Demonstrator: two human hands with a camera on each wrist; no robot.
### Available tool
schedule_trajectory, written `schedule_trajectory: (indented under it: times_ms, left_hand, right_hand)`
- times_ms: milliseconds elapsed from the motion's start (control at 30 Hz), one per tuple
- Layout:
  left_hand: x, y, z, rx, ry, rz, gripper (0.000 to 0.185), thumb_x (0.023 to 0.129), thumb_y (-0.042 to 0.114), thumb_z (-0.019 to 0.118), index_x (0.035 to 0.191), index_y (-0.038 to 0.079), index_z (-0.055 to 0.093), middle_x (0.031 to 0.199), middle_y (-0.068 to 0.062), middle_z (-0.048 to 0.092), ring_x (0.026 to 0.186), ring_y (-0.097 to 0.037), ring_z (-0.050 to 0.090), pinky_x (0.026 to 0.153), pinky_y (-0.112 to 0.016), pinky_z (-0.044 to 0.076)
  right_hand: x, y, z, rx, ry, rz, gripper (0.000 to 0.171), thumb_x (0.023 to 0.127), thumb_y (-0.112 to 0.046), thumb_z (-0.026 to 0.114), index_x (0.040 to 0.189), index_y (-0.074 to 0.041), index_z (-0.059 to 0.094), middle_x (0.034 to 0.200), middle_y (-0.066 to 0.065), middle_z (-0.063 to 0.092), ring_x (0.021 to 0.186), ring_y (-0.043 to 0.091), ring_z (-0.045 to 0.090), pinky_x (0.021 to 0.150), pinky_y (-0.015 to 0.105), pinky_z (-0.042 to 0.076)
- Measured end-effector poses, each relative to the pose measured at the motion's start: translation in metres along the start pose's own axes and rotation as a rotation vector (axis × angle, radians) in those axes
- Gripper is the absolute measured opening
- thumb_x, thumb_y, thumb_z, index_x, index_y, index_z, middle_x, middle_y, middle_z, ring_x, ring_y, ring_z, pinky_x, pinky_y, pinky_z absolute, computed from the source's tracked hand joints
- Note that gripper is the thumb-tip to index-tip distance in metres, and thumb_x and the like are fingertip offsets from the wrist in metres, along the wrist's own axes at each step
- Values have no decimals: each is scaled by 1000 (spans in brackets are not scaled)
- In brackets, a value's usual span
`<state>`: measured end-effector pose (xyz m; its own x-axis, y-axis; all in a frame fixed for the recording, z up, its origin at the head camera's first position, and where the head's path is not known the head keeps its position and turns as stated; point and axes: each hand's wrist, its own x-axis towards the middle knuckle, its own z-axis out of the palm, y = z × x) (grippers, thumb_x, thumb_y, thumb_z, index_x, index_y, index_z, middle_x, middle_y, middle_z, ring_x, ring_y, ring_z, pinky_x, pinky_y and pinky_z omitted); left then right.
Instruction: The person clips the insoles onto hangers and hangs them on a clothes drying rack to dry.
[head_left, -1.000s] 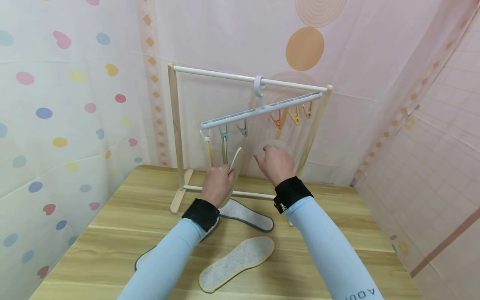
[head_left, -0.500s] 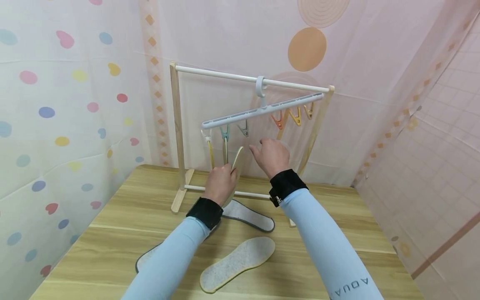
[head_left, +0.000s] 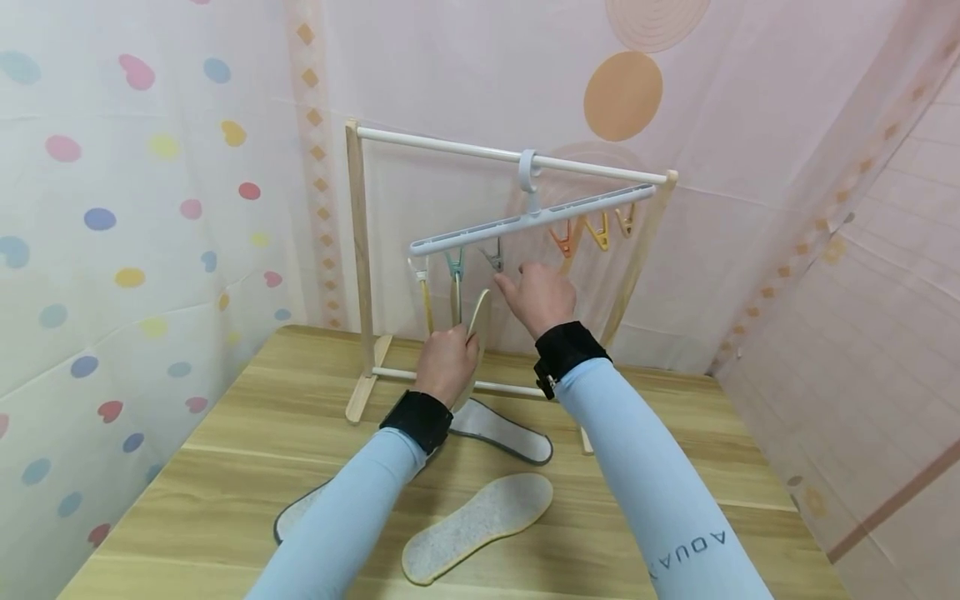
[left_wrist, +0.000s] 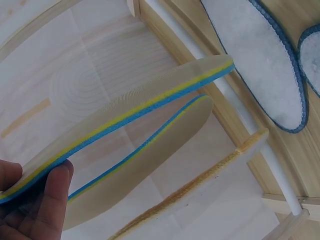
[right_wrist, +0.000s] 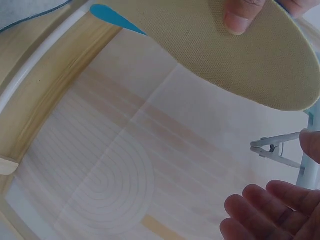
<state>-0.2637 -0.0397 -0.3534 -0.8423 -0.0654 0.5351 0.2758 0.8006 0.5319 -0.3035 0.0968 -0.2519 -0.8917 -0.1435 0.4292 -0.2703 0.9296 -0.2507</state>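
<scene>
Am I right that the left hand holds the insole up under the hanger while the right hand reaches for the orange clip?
Not quite: the right hand reaches for the grey clip, as the head view shows. The left hand does hold the insole up under the hanger.

Bright, even, soft light with faint shadows; wrist views look slightly blurred close up, perhaps from nearness.

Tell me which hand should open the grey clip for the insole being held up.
Probably the right hand: its fingers are free and nearly at the grey clip on the hanger bar. The left hand grips the insole just below that clip.
</scene>
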Motion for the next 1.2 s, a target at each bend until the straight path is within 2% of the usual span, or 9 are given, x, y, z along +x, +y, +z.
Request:
schedule_trajectory:
  times_ms: [267, 567, 1200]
  left_hand:
    - [1, -2, 1, 5, -18, -22, 27, 97, 16, 63, 76, -1, 63, 63, -12, 61, 57, -28, 62, 51, -40, 48]
    - [1, -5, 3, 28, -3, -40, 29, 97, 18, 63, 76, -1, 63, 64, -14, 62, 59, -32, 65, 52, -43, 50]
    - [2, -3, 7, 30, 17, -36, 24, 97, 15, 63, 79, 0, 64, 68, -16, 65, 63, -34, 66, 54, -45, 50]
  right_hand:
    - [11, -7, 8, -25, 29, -11, 46, 96, -49, 61, 101, -4, 72, 76, 9, 66, 65, 23, 61, 52, 33, 47]
    - [21, -12, 16, -6, 39, -6, 47, 96, -50, 61, 74, -8, 62, 59, 3, 46, 55, 21, 52, 45, 29, 34]
    - [38, -24, 17, 40, 60, 32, 53, 92, -54, 64, 65, -12, 48, 56, 0, 37, 49, 17, 43, 44, 28, 30]
